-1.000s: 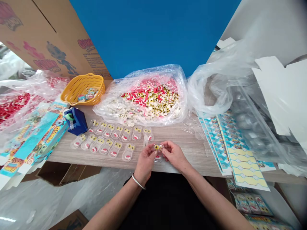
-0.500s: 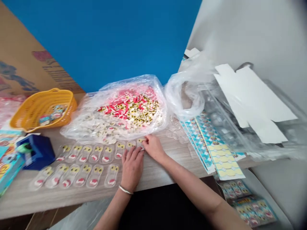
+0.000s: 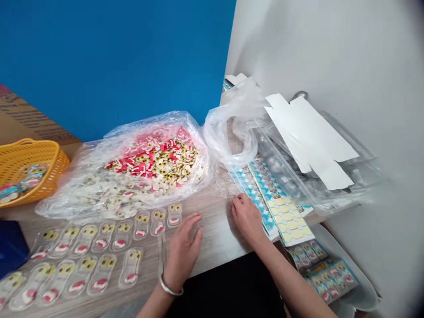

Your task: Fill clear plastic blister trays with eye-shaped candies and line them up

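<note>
Over the table's front part my left hand [image 3: 183, 247] has its fingers stretched out and holds nothing. Just left of it lies a thin, narrow tool [image 3: 161, 256] that I cannot make out clearly. Two rows of clear plastic blisters, among them one blister [image 3: 174, 215] at the right end of the back row, hold yellow eye-shaped and red-and-white mouth-shaped candies. My right hand [image 3: 247, 218] rests with curled fingers at the left edge of the printed sheets [image 3: 265, 190], by several see-through blister shells [image 3: 223, 183]. What its fingertips pinch, if anything, is hidden.
A large clear bag [image 3: 152, 163] of loose candies lies behind the rows. At left stand a yellow basket [image 3: 56, 172] with packed pieces and a blue tape dispenser [image 3: 13, 243]. White card [image 3: 311, 137] lies over clear plastic trays [image 3: 288, 176] at right.
Both hands held a filled blister, then set it at the right end of the back row. My left hand has let go; my right hand has moved right. The view has swung right.
</note>
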`<state>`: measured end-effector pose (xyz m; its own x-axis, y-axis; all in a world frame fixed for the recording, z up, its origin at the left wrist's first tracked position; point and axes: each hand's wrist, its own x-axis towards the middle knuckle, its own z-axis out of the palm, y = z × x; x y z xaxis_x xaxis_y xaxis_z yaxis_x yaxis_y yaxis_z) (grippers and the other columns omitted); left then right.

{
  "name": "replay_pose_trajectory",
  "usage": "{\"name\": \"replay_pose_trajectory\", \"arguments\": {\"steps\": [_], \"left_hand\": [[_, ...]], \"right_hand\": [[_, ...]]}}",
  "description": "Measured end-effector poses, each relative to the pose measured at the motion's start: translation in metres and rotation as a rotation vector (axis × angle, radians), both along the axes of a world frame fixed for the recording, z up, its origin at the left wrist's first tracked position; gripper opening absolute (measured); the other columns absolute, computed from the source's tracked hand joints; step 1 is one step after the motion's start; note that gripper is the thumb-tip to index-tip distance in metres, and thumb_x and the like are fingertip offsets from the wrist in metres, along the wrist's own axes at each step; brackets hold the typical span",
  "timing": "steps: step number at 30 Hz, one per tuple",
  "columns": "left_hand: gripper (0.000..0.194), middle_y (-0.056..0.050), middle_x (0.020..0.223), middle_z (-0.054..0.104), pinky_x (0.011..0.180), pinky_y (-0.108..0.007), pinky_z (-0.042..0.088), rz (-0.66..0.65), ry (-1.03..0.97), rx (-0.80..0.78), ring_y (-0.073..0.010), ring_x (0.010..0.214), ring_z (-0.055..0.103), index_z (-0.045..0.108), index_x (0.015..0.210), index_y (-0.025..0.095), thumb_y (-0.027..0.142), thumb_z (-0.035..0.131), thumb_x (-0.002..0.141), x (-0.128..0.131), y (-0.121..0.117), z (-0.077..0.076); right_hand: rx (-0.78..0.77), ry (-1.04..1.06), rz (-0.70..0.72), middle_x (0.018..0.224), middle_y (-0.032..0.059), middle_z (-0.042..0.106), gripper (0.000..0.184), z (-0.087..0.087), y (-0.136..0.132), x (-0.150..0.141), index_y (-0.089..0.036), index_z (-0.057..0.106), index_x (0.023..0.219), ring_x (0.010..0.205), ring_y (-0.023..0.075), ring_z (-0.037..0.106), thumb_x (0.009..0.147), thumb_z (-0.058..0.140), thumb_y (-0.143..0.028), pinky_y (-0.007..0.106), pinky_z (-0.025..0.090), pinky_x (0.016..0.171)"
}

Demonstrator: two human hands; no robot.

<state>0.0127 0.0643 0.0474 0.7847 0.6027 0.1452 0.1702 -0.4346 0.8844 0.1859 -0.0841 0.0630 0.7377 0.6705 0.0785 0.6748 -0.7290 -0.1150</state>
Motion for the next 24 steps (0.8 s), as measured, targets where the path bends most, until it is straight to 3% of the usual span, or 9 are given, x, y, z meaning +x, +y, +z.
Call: {"name": "replay_pose_trajectory", "arguments": {"steps": [3, 4, 6, 9, 11, 13, 16, 19, 24], "left_hand": [[0.040, -0.014, 0.128, 0.067, 0.102, -0.044, 0.052, -0.001, -0.008, -0.666, -0.0265, 0.117, 0.065, 0.062, 0.126, 0.021, 0.039, 0.063, 0.091, 0.028, -0.019, 0.010], [0.045, -0.015, 0.130, 0.066, 0.104, -0.043, 0.051, 0.016, -0.040, -0.831, -0.0265, 0.120, 0.064, 0.059, 0.130, 0.021, 0.042, 0.064, 0.091, 0.036, -0.022, 0.013], [0.045, -0.015, 0.130, 0.066, 0.107, -0.041, 0.047, 0.080, -0.129, -0.999, -0.0255, 0.122, 0.062, 0.060, 0.128, 0.020, 0.044, 0.064, 0.090, 0.047, -0.020, 0.019], [0.038, -0.012, 0.118, 0.071, 0.101, -0.037, 0.050, 0.236, -0.215, -1.014, -0.0231, 0.110, 0.067, 0.063, 0.117, 0.019, 0.043, 0.067, 0.087, 0.053, 0.001, 0.026], [0.041, -0.011, 0.113, 0.072, 0.087, -0.036, 0.055, 0.323, -0.230, -1.018, -0.0215, 0.096, 0.071, 0.060, 0.117, 0.020, 0.043, 0.069, 0.085, 0.053, 0.024, 0.030], [0.047, -0.012, 0.110, 0.072, 0.077, -0.034, 0.056, 0.376, -0.239, -1.030, -0.0204, 0.085, 0.072, 0.056, 0.121, 0.020, 0.044, 0.070, 0.083, 0.053, 0.048, 0.033], [0.047, -0.013, 0.112, 0.072, 0.071, -0.032, 0.056, 0.426, -0.257, -1.027, -0.0206, 0.081, 0.073, 0.054, 0.117, 0.018, 0.043, 0.070, 0.081, 0.055, 0.074, 0.036], [0.044, -0.013, 0.114, 0.071, 0.072, -0.032, 0.056, 0.446, -0.269, -1.032, -0.0216, 0.084, 0.073, 0.054, 0.115, 0.019, 0.043, 0.069, 0.081, 0.060, 0.084, 0.035], [0.049, -0.012, 0.112, 0.070, 0.074, -0.034, 0.057, 0.446, -0.291, -1.127, -0.0229, 0.084, 0.074, 0.054, 0.120, 0.021, 0.047, 0.070, 0.082, 0.064, 0.089, 0.031]], "right_hand": [[0.146, 0.037, 0.165, 0.106, 0.0114, 0.064, 0.014, 0.007, 0.008, -0.021, -0.018, 0.064, 0.094, 0.090, 0.0231, 0.062, 0.096, 0.050, -0.015, 0.034, 0.050, 0.073], [0.207, 0.060, 0.246, 0.105, 0.0114, 0.065, 0.013, 0.011, 0.013, -0.031, -0.019, 0.064, 0.095, 0.091, 0.0237, 0.061, 0.095, 0.051, -0.014, 0.035, 0.050, 0.074], [0.305, 0.120, 0.420, 0.103, 0.0109, 0.067, 0.013, 0.022, 0.025, -0.045, -0.019, 0.066, 0.098, 0.092, 0.0253, 0.061, 0.093, 0.055, -0.014, 0.039, 0.050, 0.078], [0.384, 0.311, 0.599, 0.102, 0.0071, 0.069, 0.010, 0.039, 0.053, -0.038, -0.021, 0.066, 0.100, 0.097, 0.0242, 0.061, 0.093, 0.060, -0.017, 0.038, 0.049, 0.085], [0.401, 0.425, 0.582, 0.100, 0.0050, 0.070, 0.010, 0.048, 0.081, -0.015, -0.021, 0.067, 0.099, 0.096, 0.0206, 0.062, 0.096, 0.058, -0.017, 0.033, 0.048, 0.086], [0.379, 0.410, 0.498, 0.098, 0.0058, 0.070, 0.015, 0.051, 0.117, 0.014, -0.019, 0.067, 0.099, 0.092, 0.0188, 0.063, 0.098, 0.052, -0.015, 0.030, 0.047, 0.083], [0.206, 0.233, 0.423, 0.101, 0.0110, 0.070, 0.018, 0.046, 0.173, 0.049, -0.016, 0.068, 0.105, 0.096, 0.0231, 0.064, 0.097, 0.051, -0.015, 0.032, 0.046, 0.084], [-0.004, 0.091, 0.459, 0.104, 0.0154, 0.070, 0.018, 0.033, 0.215, 0.063, -0.015, 0.069, 0.104, 0.102, 0.0286, 0.063, 0.094, 0.054, -0.017, 0.036, 0.045, 0.085], [-0.078, 0.115, 0.515, 0.100, 0.0132, 0.070, 0.016, 0.017, 0.234, 0.068, -0.017, 0.070, 0.097, 0.093, 0.0241, 0.064, 0.092, 0.054, -0.015, 0.033, 0.044, 0.081]]}}
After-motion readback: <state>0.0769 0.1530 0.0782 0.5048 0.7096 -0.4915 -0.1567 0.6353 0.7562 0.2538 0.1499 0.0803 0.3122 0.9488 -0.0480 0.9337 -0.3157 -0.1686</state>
